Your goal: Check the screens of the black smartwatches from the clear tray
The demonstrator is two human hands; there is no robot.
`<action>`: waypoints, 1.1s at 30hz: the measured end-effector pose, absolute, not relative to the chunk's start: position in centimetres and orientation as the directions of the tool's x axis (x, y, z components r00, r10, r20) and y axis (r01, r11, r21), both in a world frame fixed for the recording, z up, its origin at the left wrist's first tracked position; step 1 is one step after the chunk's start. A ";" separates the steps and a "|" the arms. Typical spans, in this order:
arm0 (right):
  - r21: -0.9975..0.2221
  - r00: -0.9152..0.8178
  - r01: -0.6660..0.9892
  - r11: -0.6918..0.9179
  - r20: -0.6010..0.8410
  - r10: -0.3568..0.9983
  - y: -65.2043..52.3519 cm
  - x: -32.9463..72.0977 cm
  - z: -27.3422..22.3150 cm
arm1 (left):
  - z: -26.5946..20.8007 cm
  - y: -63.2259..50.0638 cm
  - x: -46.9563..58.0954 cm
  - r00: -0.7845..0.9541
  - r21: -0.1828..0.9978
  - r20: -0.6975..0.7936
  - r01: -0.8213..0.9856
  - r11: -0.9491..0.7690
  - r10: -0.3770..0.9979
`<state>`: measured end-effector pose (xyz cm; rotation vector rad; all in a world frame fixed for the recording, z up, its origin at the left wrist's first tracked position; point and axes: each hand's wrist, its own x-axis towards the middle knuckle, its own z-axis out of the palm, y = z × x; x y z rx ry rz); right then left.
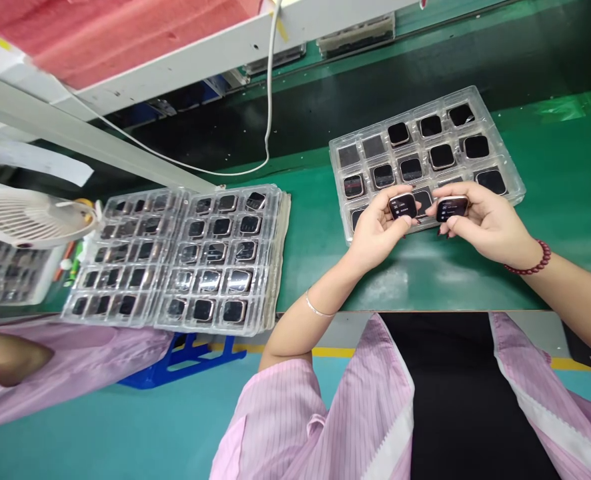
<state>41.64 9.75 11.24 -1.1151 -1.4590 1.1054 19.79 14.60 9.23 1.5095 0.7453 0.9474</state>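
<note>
On your green table [550, 220] there are several things around your hands. At about 10 o'clock from your hands lies a stack of clear plastic trays [185, 257], two side by side, with many dark watch bodies in their square compartments; it sits well apart from your hands. Further to 9 o'clock stands a small white fan [30, 217], with some coloured pens just beside it. A white cable [269, 87] comes down from 12 o'clock and runs in a curve along the back of the table. At the lower left edge you can see a sleeve of another person [70, 363] in the same pink striped coat. Directly behind your hands, at 12 o'clock, lies one more clear tray [510, 177]; most of its compartments hold a dark watch body, and two at the back left look empty. Your hands partly cover its front row, so I cannot tell what is in those compartments. Your left hand [375, 233] is closed around one watch body [403, 206], gripped between thumb and fingers, the screen facing up to you. Your right hand [485, 223] grasps a second watch body [452, 208] in the same manner. The two pieces are held just beside each other, near but not touching, above the front edge of the tray. On the right wrist you wear a dark red bead bracelet [533, 263].
</note>
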 end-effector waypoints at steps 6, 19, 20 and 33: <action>-0.974 -0.148 0.125 0.190 0.171 0.974 9.9 41.3 11.4 | 9.2 14.5 19.9 0.501 0.984 0.171 -0.043 -0.173 0.848; -0.984 -0.161 0.131 0.122 0.101 0.982 9.7 41.4 11.8 | 9.9 14.1 20.0 0.477 0.989 0.142 -0.033 -0.144 0.867; -0.984 -0.162 0.131 0.118 0.096 0.982 9.7 41.4 11.8 | 9.9 14.1 20.0 0.482 0.990 0.137 -0.033 -0.139 0.866; -0.982 -0.153 0.132 0.136 0.115 0.982 9.6 41.4 11.8 | 9.6 14.2 19.9 0.498 0.986 0.165 -0.054 -0.160 0.851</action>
